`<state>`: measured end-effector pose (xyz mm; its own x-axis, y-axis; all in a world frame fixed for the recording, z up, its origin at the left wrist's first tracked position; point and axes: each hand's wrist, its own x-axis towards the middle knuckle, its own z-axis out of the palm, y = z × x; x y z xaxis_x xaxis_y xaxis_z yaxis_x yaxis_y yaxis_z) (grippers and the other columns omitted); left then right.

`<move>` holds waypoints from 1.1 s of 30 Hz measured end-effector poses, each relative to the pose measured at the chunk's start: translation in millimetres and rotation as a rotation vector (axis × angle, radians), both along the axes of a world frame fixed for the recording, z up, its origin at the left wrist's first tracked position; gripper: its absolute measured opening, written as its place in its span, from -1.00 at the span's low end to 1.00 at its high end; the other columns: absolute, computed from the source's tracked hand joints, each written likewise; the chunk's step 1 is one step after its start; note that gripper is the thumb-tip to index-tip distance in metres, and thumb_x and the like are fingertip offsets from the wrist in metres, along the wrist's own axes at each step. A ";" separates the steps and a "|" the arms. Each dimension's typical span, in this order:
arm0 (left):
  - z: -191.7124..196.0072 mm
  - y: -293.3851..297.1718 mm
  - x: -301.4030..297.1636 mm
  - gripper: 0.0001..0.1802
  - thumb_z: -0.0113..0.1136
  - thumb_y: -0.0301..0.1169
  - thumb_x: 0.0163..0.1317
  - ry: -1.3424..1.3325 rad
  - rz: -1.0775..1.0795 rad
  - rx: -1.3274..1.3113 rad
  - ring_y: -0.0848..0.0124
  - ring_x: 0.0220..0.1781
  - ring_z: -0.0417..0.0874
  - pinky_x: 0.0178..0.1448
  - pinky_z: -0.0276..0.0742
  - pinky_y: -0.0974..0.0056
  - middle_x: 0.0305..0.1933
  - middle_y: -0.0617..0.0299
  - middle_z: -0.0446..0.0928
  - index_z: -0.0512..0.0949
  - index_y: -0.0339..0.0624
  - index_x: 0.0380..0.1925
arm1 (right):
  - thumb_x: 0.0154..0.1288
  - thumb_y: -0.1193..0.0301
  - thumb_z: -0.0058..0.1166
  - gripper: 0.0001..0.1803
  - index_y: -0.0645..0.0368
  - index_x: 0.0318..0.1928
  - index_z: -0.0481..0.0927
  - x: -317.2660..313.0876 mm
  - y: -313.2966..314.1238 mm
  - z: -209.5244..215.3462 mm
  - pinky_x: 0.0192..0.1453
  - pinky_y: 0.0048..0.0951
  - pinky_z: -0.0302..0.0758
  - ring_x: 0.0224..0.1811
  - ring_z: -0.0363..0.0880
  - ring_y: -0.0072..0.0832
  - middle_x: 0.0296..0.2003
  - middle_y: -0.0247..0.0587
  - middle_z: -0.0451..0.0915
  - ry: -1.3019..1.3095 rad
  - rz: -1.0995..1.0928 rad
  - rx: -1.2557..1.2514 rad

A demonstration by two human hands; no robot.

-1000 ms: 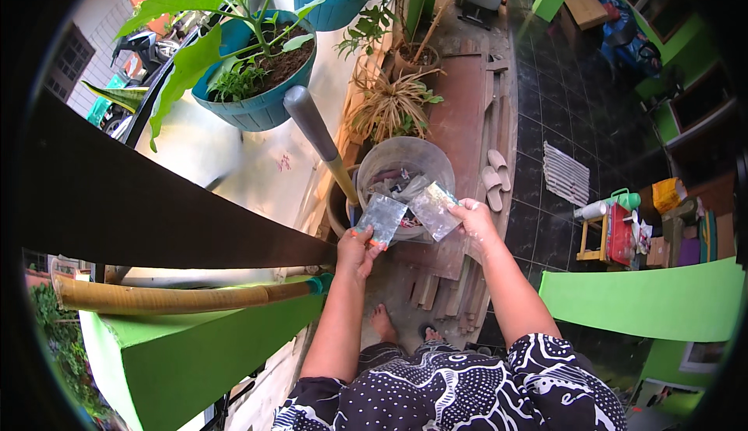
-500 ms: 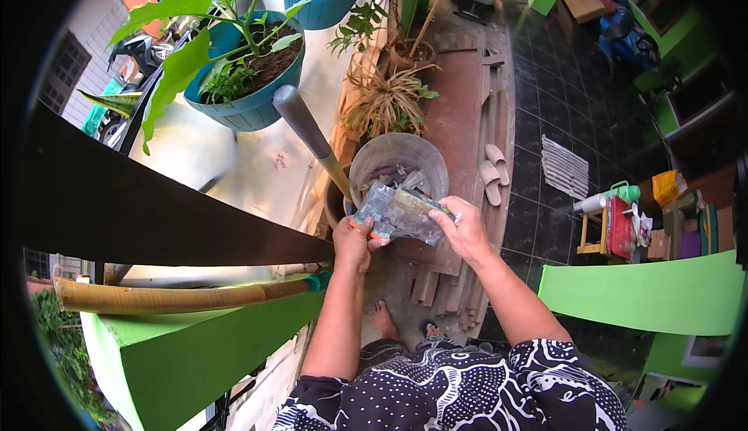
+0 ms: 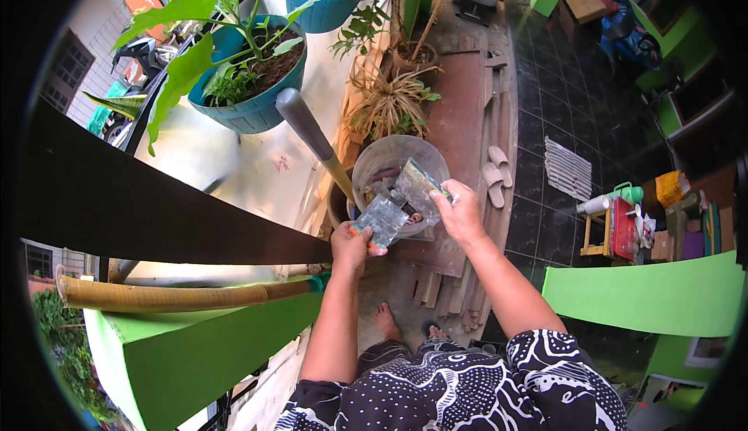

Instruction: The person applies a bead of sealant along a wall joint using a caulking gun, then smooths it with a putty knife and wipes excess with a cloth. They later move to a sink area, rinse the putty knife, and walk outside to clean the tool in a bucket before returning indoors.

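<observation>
My left hand (image 3: 354, 247) is closed on the orange edge of a flat, grey-smeared scraper (image 3: 382, 220), which looks like a putty scraper. My right hand (image 3: 461, 213) grips a second flat scraper (image 3: 421, 182), tilted upward, its face coated with greyish-tan residue and its edge dark. The two scrapers are apart, both over a whitish plastic bucket (image 3: 431, 151). Inside the bucket lie scraps and small pieces that I cannot make out. Just left of the bucket, a tool handle (image 3: 305, 127) with a grey grip leans at a slant.
Potted plants in teal pots (image 3: 248, 112) stand on the pale ledge at left. A dried plant (image 3: 387, 108) sits behind the bucket. Wooden planks (image 3: 458, 112) and slippers (image 3: 494, 174) lie to the right. A bamboo pole (image 3: 187, 294) runs along the green wall.
The scrapers, which overlapped half a second ago, have separated. The right one has swung up over the bucket; the left one now shows its whole face.
</observation>
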<state>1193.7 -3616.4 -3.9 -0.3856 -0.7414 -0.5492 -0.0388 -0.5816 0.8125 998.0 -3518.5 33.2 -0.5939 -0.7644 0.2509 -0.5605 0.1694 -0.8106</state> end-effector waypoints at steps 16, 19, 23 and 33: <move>16.0 6.4 -8.1 -0.84 0.07 -0.70 0.11 0.051 -0.053 -0.218 0.23 -0.37 0.63 -0.37 0.69 0.28 -0.28 0.00 0.51 0.42 -0.40 -0.27 | 0.14 0.43 0.14 -0.83 0.26 -0.38 0.45 -40.0 -3.4 -18.1 -0.21 -0.09 0.40 -0.29 0.51 0.06 -0.39 0.06 0.53 0.235 -0.177 0.144; 11.8 13.2 -2.7 -0.81 0.06 -0.76 -0.16 -0.197 -0.058 -0.720 0.05 -0.22 0.58 -0.14 0.53 0.20 -0.34 0.01 0.45 0.41 -0.37 -0.46 | 0.17 0.40 0.15 -0.82 0.28 -0.40 0.51 -46.1 -4.9 20.2 -0.28 -0.25 0.43 -0.45 0.53 -0.21 -0.48 0.00 0.55 -0.081 -0.169 0.163; 11.7 23.2 -7.3 -0.78 0.08 -0.80 -0.25 -0.320 0.009 -1.241 -0.01 -0.10 0.52 -0.06 0.49 0.16 -0.32 0.01 0.39 0.36 -0.33 -0.56 | 0.20 0.38 0.16 -0.80 0.29 -0.36 0.53 -18.3 -4.3 48.6 -0.30 -0.39 0.42 -0.47 0.44 -0.49 -0.51 -0.15 0.55 -0.233 0.099 0.065; 23.7 36.4 -10.7 -0.74 0.12 -0.81 -0.29 -0.151 -0.007 -1.124 0.01 -0.15 0.49 0.05 0.44 0.07 -0.32 0.02 0.36 0.33 -0.30 -0.61 | 0.17 0.44 0.13 -0.79 0.31 -0.44 0.42 5.6 -12.7 49.3 -0.21 -0.17 0.43 -0.35 0.50 0.07 -0.47 0.14 0.53 -0.189 0.077 0.070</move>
<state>1183.0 -3579.9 19.8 -0.3784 -0.8415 0.3857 -0.1808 0.4758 0.8608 1003.7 -3531.2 82.5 -0.5647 -0.8209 0.0853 -0.4129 0.1915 -0.8904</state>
